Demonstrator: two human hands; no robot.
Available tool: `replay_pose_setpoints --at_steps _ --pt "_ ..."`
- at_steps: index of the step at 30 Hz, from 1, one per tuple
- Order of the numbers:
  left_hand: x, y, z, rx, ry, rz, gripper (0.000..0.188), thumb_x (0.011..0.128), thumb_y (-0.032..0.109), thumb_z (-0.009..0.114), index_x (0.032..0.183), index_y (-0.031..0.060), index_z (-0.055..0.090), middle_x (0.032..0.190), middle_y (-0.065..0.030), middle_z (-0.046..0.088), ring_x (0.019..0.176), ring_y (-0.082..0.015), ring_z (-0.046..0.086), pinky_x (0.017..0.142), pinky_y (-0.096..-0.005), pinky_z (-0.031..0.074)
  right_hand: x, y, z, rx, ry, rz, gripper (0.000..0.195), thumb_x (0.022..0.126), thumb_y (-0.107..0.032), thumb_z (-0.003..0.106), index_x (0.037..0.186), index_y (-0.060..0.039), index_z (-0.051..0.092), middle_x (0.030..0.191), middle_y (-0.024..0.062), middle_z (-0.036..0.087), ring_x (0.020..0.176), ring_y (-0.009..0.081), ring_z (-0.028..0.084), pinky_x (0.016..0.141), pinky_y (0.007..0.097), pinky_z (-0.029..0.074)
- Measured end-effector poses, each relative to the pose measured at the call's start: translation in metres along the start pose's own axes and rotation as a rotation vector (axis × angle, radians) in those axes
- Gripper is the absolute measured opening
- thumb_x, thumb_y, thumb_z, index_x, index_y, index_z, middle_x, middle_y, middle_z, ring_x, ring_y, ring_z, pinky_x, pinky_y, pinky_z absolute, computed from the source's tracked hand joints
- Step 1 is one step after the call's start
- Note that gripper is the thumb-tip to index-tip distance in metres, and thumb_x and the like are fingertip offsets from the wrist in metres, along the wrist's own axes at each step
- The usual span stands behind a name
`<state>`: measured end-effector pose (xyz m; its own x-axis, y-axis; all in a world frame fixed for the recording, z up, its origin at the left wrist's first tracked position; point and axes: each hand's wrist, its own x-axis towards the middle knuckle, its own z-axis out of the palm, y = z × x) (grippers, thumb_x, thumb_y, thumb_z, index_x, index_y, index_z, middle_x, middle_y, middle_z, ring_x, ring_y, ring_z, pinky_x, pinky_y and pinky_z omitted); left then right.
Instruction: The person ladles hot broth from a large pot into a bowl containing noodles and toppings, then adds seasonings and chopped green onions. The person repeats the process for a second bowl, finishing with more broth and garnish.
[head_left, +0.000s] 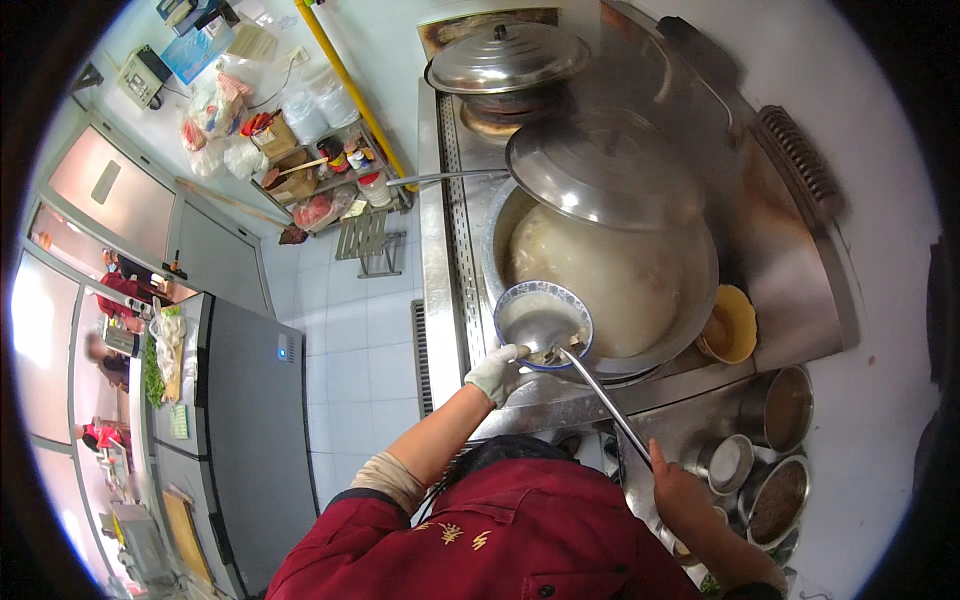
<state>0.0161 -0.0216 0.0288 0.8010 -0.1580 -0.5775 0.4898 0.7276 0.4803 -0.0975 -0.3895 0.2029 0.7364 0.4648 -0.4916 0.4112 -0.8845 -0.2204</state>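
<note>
My left hand (495, 375), in a pale glove, grips the near left rim of a blue-and-white patterned bowl (583, 309). The bowl is at the near left edge of a large metal pot (709, 281) of cloudy, steaming broth (600, 281). Closed around the long handle of a metal ladle (609, 405) is my bare right hand (679, 487). The ladle's head rests in or just over the bowl and covers much of its contents; some dark pieces show beside it. A domed metal lid (592, 176) sits tilted over the far side of the pot.
Another lidded pot (510, 64) stands at the stove's far end. A yellow tub (731, 326) is right of the broth pot, with metal containers (780, 499) nearer me. At left are a stool (364, 238), a loaded shelf (330, 180) and a grey refrigerator (255, 420); people are visible beyond.
</note>
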Motion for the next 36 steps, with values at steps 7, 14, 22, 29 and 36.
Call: replay_pose_setpoints --at_steps 7,14,22,29,36 --pt "-0.007 0.032 0.018 0.135 0.033 -0.02 0.049 0.084 0.007 0.064 0.13 0.0148 0.049 0.116 -0.0106 0.056 0.102 -0.0313 0.063 0.089 -0.0639 0.057 0.001 0.0 -0.016 0.209 -0.144 0.006 0.068 0.095 -0.008 0.049 0.154 0.0052 0.019 0.096 0.0294 0.067 0.082 0.0441 0.069 0.069 0.0516 0.056" --pt "-0.001 0.054 0.037 0.35 0.077 -0.102 0.049 0.087 0.013 0.061 0.131 0.0185 0.04 0.116 -0.0087 0.058 0.101 -0.03 0.067 0.087 -0.0671 0.055 -0.001 0.01 0.01 0.463 -0.122 -0.025 0.067 0.097 -0.016 0.052 0.152 0.0048 0.02 0.091 0.0302 0.068 0.081 0.046 0.069 0.07 0.0524 0.055" --pt "0.009 0.08 0.092 0.593 0.202 -0.193 0.051 0.088 0.019 0.062 0.133 0.0178 0.04 0.126 -0.0112 0.059 0.107 -0.0336 0.066 0.091 -0.0674 0.053 0.01 0.022 0.024 0.796 -0.141 -0.04 0.061 0.101 -0.018 0.052 0.15 0.0007 0.022 0.099 0.0336 0.067 0.091 0.0501 0.067 0.076 0.0529 0.053" --pt "0.044 0.09 0.102 0.814 0.274 -0.375 0.045 0.096 0.032 0.056 0.137 0.0165 0.046 0.127 -0.013 0.063 0.109 -0.0339 0.066 0.096 -0.0629 0.053 0.014 0.022 0.035 0.951 -0.163 -0.009 0.061 0.1 -0.017 0.054 0.151 -0.005 0.022 0.111 0.0332 0.064 0.102 0.0497 0.065 0.081 0.0522 0.053" --pt "0.052 0.09 0.13 0.87 0.372 -0.422 0.041 0.101 0.036 0.053 0.136 0.0131 0.052 0.124 -0.0144 0.065 0.111 -0.0336 0.066 0.099 -0.0623 0.052 0.02 0.019 0.066 0.98 -0.079 -0.048 0.064 0.099 -0.017 0.057 0.152 -0.0056 0.021 0.104 0.0318 0.066 0.098 0.0486 0.067 0.079 0.0518 0.053"
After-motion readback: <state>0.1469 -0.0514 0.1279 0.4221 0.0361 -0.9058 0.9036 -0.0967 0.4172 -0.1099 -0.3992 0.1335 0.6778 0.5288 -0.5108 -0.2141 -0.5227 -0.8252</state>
